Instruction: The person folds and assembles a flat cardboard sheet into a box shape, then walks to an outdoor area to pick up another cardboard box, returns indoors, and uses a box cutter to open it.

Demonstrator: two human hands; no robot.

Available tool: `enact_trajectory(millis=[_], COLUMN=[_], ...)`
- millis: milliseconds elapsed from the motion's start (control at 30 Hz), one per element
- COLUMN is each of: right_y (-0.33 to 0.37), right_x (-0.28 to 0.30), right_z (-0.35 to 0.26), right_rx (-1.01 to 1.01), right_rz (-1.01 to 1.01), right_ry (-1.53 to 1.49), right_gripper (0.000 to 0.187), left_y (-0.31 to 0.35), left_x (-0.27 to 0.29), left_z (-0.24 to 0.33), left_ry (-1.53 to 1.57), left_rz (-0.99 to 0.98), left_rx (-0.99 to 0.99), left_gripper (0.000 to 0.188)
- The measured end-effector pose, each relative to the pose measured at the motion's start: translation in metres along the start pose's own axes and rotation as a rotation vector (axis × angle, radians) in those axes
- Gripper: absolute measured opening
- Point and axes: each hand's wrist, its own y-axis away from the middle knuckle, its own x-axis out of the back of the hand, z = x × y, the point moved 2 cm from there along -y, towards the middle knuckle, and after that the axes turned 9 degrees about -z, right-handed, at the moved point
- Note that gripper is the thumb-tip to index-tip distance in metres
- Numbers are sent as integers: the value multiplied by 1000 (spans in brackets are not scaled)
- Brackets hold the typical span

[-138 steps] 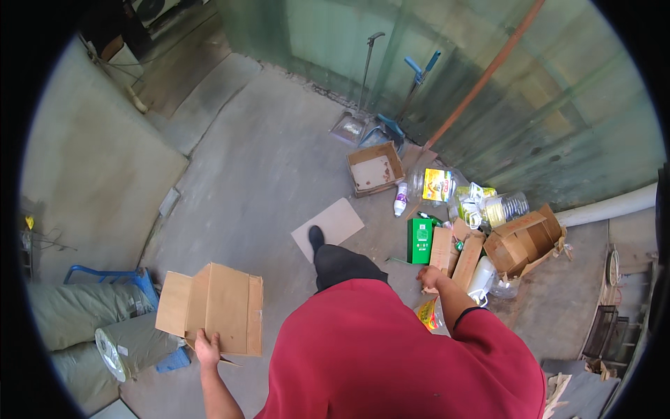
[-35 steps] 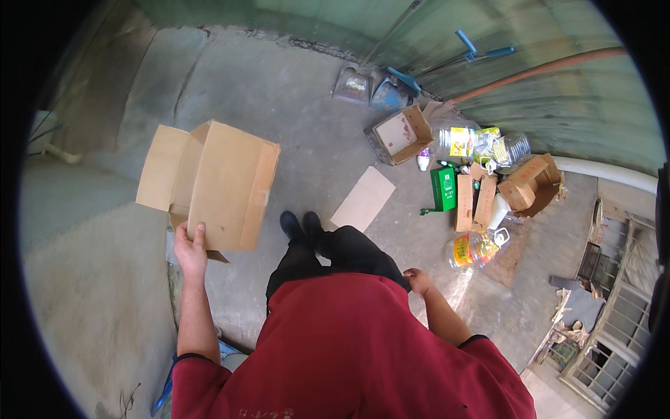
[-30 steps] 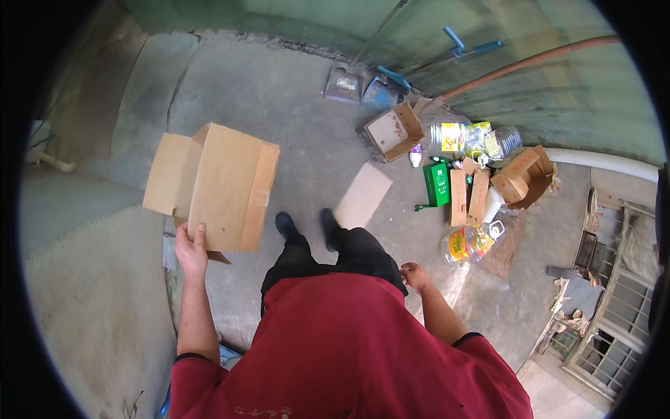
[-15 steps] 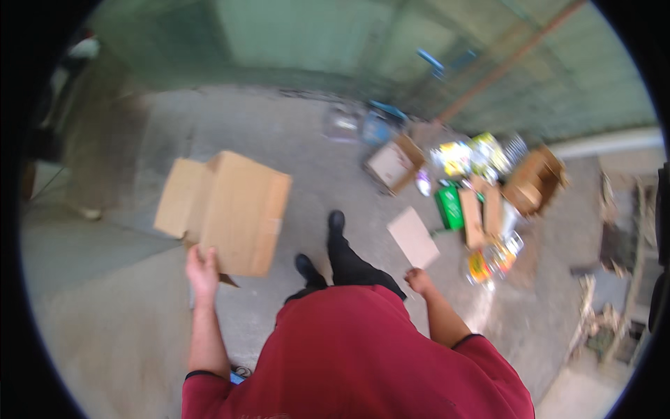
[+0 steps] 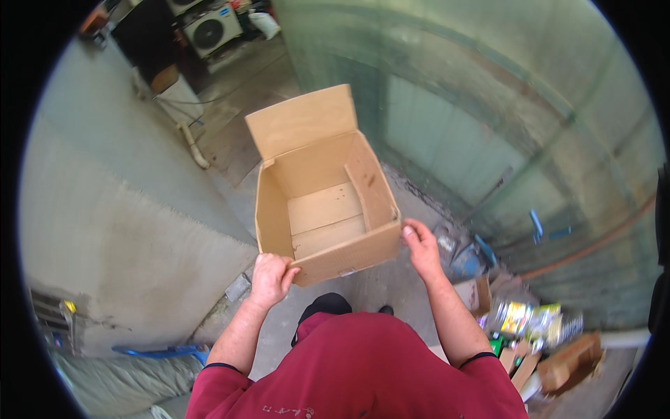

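An uncovered cardboard box (image 5: 347,255) is held up in front of me, its inside facing up toward me. Its far flap (image 5: 305,121) stands raised, and another flap (image 5: 370,187) hangs inside along the right wall. Nothing lies on the box's bottom. My left hand (image 5: 271,281) is closed round the near left corner, thumb on the near side. At the near right corner, my right hand (image 5: 423,250) has its thumb and fingers on the edge; the far fingers are partly hidden.
On the lower right floor lie a smaller cardboard box (image 5: 479,296), a brown box (image 5: 574,363) and clear plastic packaging (image 5: 541,322). A greenish wall (image 5: 447,126) runs along the right. At left stands a grey wall (image 5: 132,188); beyond it is an outdoor fan unit (image 5: 213,31).
I have turned left, and the floor items have shifted to the lower right. The box has turned with its inside toward me. My right hand has come up to its corner.
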Motion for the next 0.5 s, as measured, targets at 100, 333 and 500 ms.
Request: enact_trajectory(millis=[100, 333, 500], right_y=[-72, -248, -362], right_x=[-9, -77, -134], right_z=[-55, -48, -21], right_rx=[-17, -68, -59], right_rz=[-125, -458, -324], right_ry=[-4, 1080, 997], right_gripper=[54, 56, 40], left_y=[-10, -61, -119], left_x=[9, -13, -25], left_z=[-5, -87, -200], left_ry=[-26, 38, 27], left_rz=[33, 66, -32], left_rx=[-47, -18, 84], left_gripper=[18, 17, 17])
